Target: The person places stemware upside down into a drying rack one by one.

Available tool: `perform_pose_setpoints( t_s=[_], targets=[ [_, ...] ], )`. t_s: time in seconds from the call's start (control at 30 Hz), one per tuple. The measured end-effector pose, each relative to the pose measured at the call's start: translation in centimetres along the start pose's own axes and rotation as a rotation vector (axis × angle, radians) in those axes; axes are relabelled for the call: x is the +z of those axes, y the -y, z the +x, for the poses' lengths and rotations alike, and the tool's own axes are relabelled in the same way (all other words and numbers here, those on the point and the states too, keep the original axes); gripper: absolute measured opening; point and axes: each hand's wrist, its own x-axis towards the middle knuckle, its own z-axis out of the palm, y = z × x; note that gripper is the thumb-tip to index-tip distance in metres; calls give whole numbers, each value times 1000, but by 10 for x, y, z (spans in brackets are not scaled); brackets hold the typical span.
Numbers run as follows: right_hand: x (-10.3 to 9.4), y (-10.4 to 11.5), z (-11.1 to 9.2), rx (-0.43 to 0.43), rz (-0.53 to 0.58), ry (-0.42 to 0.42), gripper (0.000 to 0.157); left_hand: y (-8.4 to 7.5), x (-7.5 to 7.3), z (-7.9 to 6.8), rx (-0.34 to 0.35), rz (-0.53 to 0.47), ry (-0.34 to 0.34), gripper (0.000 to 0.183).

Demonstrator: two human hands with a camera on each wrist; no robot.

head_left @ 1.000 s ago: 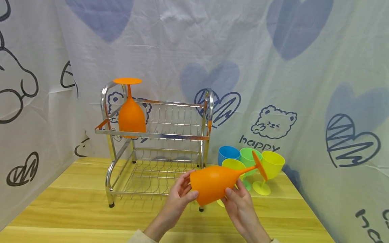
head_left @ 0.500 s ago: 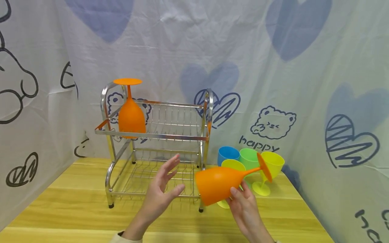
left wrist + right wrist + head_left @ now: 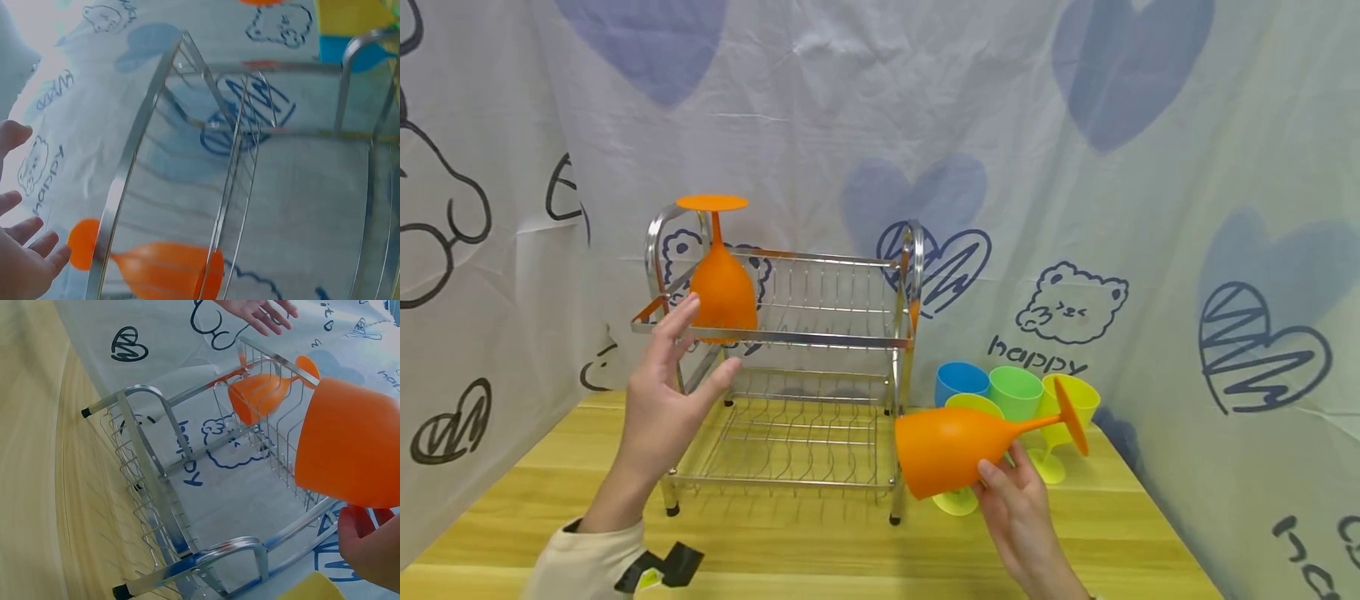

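Observation:
My right hand (image 3: 1018,508) grips an orange goblet (image 3: 951,450) by its bowl. The goblet lies on its side in the air, mouth to the left and foot to the right. In the right wrist view its bowl (image 3: 350,444) fills the right side above the thumb. My left hand (image 3: 662,392) holds nothing, its fingers spread, in front of the rack's left end. It overlaps the edge of a second orange goblet (image 3: 724,287), which stands upside down on the upper tier of the metal rack (image 3: 805,337).
Right of the rack stand a blue goblet (image 3: 961,379), a green goblet (image 3: 1015,392) and yellow goblets, one at the back (image 3: 1078,396) and one partly behind the held goblet. The rack's lower tier (image 3: 782,442) sits low over the wooden table (image 3: 760,558). A patterned cloth hangs behind.
My left hand has let go of the orange goblet and moved left and up toward the rack's left end. The right hand has carried that goblet slightly right.

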Motion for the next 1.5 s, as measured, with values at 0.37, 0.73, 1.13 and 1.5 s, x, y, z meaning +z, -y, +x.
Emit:
perform_pose_setpoints(
  t_s=[0.37,0.73,1.13,1.5],
  targets=[
    [1,7,1,-34,-85,-13,49,42,-50,33,-228,140,-8,85],
    [3,20,8,-101,-92,29,50,81,-69,60,-373,48,275,102],
    [25,44,28,-139,-137,94,49,96,-73,68,-380,-9,370,92],
    [60,64,56,-205,-161,169,54,102,-77,72,-375,44,433,88]
  ],
)
